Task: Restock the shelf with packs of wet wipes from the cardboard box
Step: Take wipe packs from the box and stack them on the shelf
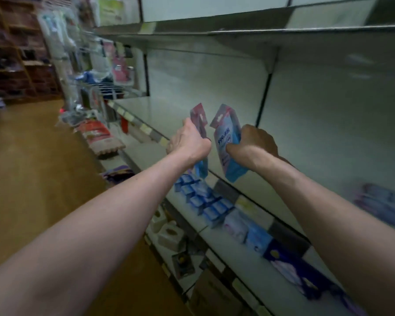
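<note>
Item: two hands, each loaded, raised before an open shelf bay. Left hand (187,142): fingers curled round a pink-and-blue wet wipes pack (201,124), held upright by its middle, hang-tab end uppermost. Right hand (253,144): thumb and fingers clamped on a second pack (228,137) of the same kind, printed face toward the camera, tilted slightly, tab end up. The two packs stand just beside each other without touching, both in the air above the middle shelf (160,110), whose surface beneath them is bare. Further out: blurred purple goods (383,201) on the same shelf at far right; rows of small blue packs (203,201) on the shelf below. The cardboard box cannot be made out with certainty. Hazards, as judged: soft film packs set on their narrow end may topple forward off the shelf lip onto the stock below; releasing both at once could knock one against the other; a grip this low on the right pack may let it slump when placed.
</note>
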Action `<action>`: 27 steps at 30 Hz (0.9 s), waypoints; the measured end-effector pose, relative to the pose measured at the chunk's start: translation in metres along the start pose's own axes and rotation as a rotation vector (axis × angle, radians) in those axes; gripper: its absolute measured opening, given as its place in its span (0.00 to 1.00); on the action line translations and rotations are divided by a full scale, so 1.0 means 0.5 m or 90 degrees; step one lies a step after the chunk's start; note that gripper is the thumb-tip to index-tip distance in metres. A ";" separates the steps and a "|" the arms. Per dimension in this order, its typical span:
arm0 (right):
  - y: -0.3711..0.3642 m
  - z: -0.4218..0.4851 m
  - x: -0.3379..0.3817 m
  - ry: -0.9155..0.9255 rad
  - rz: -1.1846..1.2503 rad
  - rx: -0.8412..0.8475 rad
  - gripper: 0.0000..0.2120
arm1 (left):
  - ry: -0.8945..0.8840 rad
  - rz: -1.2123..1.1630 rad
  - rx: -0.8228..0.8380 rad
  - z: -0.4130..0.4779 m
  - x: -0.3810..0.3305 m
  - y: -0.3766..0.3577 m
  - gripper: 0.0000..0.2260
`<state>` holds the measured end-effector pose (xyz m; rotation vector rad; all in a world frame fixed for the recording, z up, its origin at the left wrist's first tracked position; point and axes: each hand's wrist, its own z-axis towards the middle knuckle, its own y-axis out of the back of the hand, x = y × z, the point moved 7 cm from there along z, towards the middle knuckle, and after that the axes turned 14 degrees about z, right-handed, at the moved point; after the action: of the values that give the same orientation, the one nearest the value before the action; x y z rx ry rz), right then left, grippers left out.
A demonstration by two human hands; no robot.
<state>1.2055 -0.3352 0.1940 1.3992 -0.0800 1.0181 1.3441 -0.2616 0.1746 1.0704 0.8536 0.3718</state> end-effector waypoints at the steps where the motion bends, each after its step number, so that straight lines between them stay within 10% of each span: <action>1: 0.024 0.000 -0.026 0.000 0.001 -0.012 0.11 | -0.019 -0.008 0.006 -0.006 -0.037 -0.011 0.19; 17: 0.292 -0.043 -0.340 -0.217 -0.092 -0.171 0.11 | -0.278 -0.272 0.238 -0.065 -0.481 -0.225 0.18; 27: 0.358 -0.077 -0.466 -0.342 -0.081 -0.224 0.11 | -0.116 -0.581 0.495 -0.106 -0.583 -0.333 0.11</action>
<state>0.9356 -0.4564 0.1826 1.2970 -0.5337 0.4718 1.0977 -0.4934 0.1416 1.2483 1.2538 -0.8766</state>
